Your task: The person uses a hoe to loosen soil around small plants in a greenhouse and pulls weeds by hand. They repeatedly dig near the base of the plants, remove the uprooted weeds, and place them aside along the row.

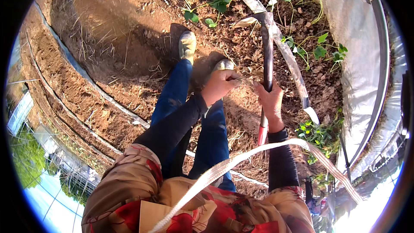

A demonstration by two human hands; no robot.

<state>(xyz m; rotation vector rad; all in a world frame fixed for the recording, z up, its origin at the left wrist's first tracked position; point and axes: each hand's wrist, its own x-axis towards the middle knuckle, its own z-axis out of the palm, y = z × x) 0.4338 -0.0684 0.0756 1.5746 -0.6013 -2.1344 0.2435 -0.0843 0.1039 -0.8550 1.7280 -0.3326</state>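
Observation:
My right hand (271, 100) is closed around the dark shaft of a long-handled hoe (268, 51). The hoe's metal head is at the upper end, over a flat drip tape (288, 51), and a red part of the handle shows below my hand. My left hand (220, 85) is beside it, thumb and fingers pinched together at a thin, dry strand that is too small to name. Green strawberry-like seedlings (320, 51) with trailing stems stand in the loose brown soil past the hoe.
Plastic sheeting (359, 55) with a curved pipe (383, 55) runs along the right. More hose lines (97, 87) cross the soil on the left. Dry straw lies around my shoes (187, 45). A white woven strap (245, 155) arcs across the foreground. Low leafy plants (315, 132) grow at the lower right.

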